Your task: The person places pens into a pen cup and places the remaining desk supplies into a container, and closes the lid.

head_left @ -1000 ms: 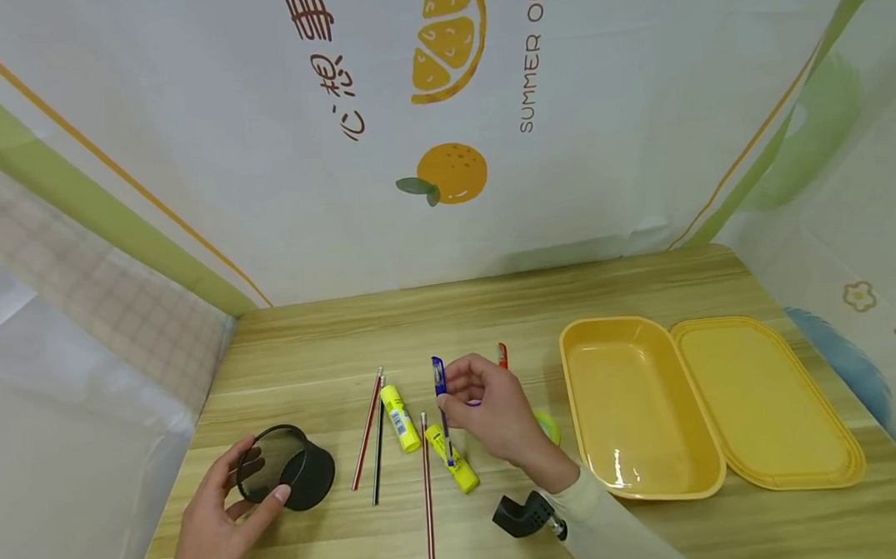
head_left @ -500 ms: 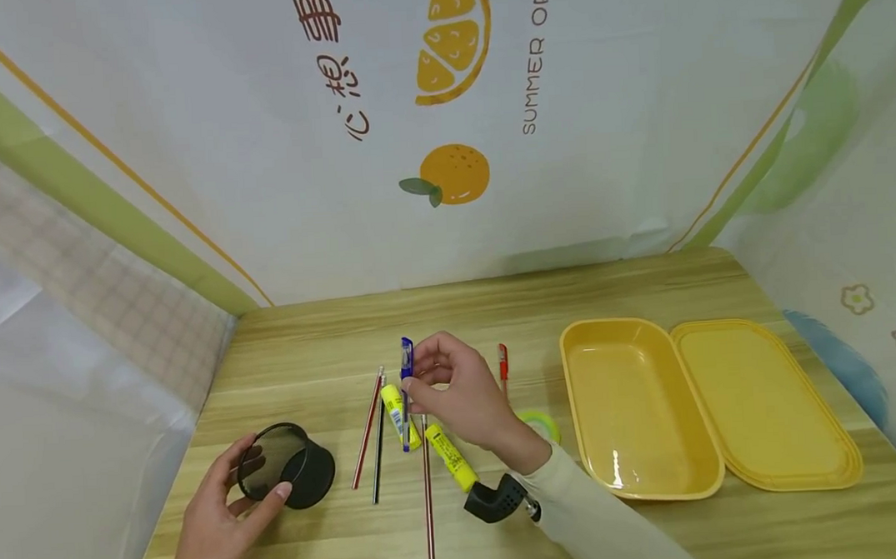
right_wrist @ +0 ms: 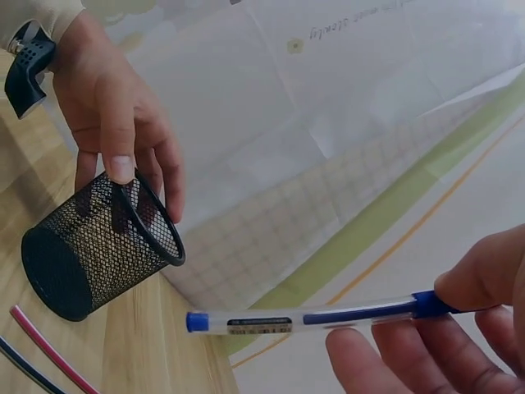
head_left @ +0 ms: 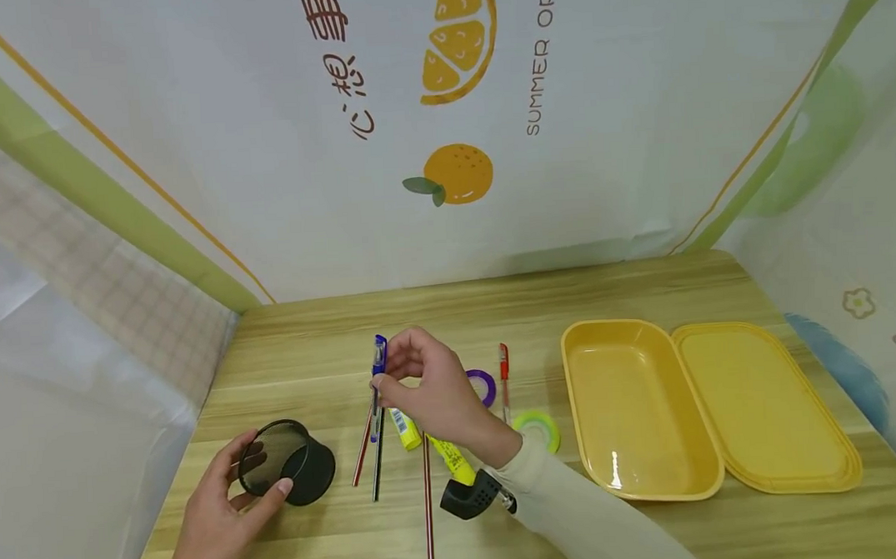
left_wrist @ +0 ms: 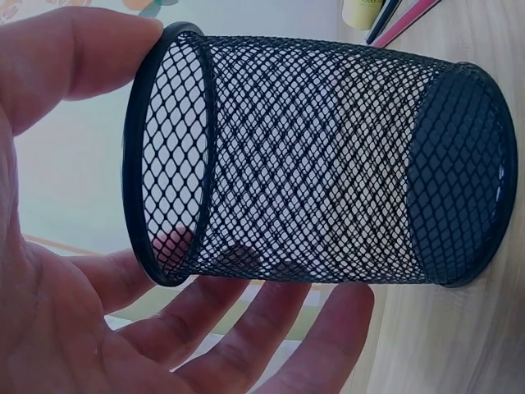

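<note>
My left hand (head_left: 221,510) holds a black mesh pen holder (left_wrist: 303,164) by its rim, thumb on one side and fingers along the other. Its solid base points down at the table; whether it touches the wood cannot be told. Between the thumb and fingers of my right hand (head_left: 438,397) is a blue pen (right_wrist: 353,314) with a clear barrel. In the head view that pen is raised over two pencils, a red one (head_left: 361,462) and a dark one (head_left: 378,466), to the right of the holder. Seen from the right wrist, the pen's blue end points toward the holder's side.
Two yellow glue sticks (head_left: 405,430) and a striped pencil (head_left: 429,514) lie partly under the right forearm's view. Further right are a purple tape roll (head_left: 488,384), a green tape roll (head_left: 538,417), a red pen (head_left: 504,364), an open yellow box (head_left: 574,407) and its lid (head_left: 769,407).
My right hand has moved left with the blue pen, from above the glue sticks to above the two pencils. The left hand and pen holder have stayed nearly still.
</note>
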`<state>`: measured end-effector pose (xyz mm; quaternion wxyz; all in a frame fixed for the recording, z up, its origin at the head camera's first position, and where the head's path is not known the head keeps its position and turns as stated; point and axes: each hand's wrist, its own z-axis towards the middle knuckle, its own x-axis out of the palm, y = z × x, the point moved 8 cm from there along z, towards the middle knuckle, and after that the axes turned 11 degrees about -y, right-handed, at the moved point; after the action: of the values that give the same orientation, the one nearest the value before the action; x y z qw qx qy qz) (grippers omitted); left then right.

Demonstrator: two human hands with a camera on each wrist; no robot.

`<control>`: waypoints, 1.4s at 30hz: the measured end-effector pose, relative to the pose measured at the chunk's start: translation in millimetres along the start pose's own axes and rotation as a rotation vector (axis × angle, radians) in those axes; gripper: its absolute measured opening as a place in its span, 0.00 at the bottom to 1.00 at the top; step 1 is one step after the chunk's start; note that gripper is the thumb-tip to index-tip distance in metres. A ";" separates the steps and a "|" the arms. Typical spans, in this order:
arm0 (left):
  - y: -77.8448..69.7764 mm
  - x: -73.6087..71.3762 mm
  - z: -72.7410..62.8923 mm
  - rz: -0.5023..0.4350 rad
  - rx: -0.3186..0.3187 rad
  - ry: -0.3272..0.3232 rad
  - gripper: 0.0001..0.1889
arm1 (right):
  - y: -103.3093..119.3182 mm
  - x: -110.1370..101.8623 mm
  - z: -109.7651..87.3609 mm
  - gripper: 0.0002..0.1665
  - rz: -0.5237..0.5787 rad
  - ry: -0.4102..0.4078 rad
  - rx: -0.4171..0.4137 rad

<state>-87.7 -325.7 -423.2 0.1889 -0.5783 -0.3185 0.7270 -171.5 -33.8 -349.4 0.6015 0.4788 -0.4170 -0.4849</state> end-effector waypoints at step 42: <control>-1.0 -0.3 -0.6 -0.020 -0.043 0.039 0.46 | -27.1 82.2 15.9 0.21 -0.036 0.053 -0.077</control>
<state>-87.2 -325.1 -422.4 0.1896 -0.5930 -0.3361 0.7067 -176.9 -119.3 -369.7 0.6216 0.4751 -0.3734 -0.4985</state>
